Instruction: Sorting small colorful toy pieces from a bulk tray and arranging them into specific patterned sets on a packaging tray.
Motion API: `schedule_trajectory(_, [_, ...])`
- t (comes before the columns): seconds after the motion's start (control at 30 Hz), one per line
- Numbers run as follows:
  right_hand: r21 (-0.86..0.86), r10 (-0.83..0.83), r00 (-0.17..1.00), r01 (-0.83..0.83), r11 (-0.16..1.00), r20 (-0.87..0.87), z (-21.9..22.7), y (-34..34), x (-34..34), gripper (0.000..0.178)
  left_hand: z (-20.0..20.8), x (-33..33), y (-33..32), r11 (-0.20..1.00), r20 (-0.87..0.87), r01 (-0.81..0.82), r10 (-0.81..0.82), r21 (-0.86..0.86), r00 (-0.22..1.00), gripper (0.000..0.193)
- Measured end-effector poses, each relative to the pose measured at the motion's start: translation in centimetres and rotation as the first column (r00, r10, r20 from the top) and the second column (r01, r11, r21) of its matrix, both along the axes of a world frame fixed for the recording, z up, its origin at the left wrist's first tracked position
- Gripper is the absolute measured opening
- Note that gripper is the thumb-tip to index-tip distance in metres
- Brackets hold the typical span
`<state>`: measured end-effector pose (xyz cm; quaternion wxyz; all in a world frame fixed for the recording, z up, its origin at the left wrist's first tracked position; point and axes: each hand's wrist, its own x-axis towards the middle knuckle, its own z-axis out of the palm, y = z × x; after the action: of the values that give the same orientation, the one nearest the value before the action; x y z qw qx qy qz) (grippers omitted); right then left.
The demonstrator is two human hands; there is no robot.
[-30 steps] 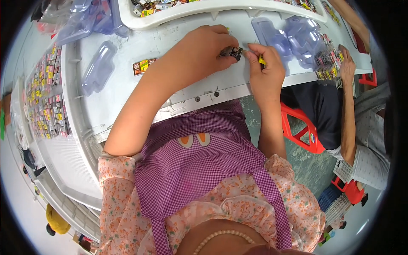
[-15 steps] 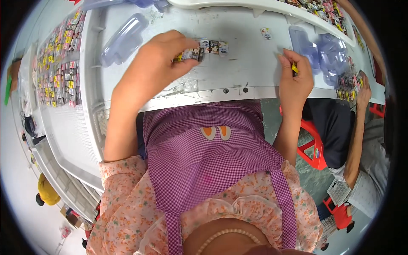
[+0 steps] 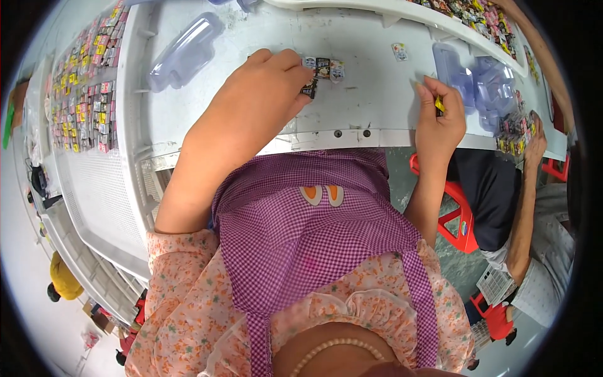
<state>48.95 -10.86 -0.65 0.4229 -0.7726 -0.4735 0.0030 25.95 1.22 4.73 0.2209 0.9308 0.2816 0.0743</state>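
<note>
My left hand (image 3: pixel 260 91) is closed over a small dark packet (image 3: pixel 308 88) at the white table's near middle; its fingers hide most of what they grip. Just beyond the fingertips lie several tiny flat packets (image 3: pixel 323 68), white and black, side by side in a short row. Over to the right, my right hand (image 3: pixel 441 119) is raised near the table's front edge, thumb and fingers curled around a small yellow-and-black packet (image 3: pixel 440 105). A single whitish packet (image 3: pixel 400 51) lies apart on the table, beyond my right hand.
Clear bluish plastic trays lie at the left (image 3: pixel 187 50) and right (image 3: pixel 453 75). A white perforated tray (image 3: pixel 94 201) with rows of packets stands at far left. Another white tray rim (image 3: pixel 352 6) crosses the back. At right, a co-worker's hand (image 3: pixel 536 141) touches packets beside a red stool (image 3: pixel 461 220).
My left hand has moved right and turned more palm-down, covering packets that showed before. My right hand stays nearly in place, still holding its packet.
</note>
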Motion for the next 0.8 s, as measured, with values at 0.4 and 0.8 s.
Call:
schedule_trajectory(0.4, [-0.046, 0.363, 0.920, -0.361, 0.932, 0.149, 1.3, 0.1, -3.9, 0.025, -0.4, -0.1, -0.5, 0.997, 0.061, -0.074, 0.076, -0.034, 0.995, 0.028])
schedule_trajectory(0.8, [-0.219, 0.579, 0.810, -0.551, 0.805, 0.093, 1.1, 2.5, -7.7, 0.030, -1.8, -1.9, -0.1, 0.983, 0.257, -0.109, 0.143, -0.145, 0.956, 0.030])
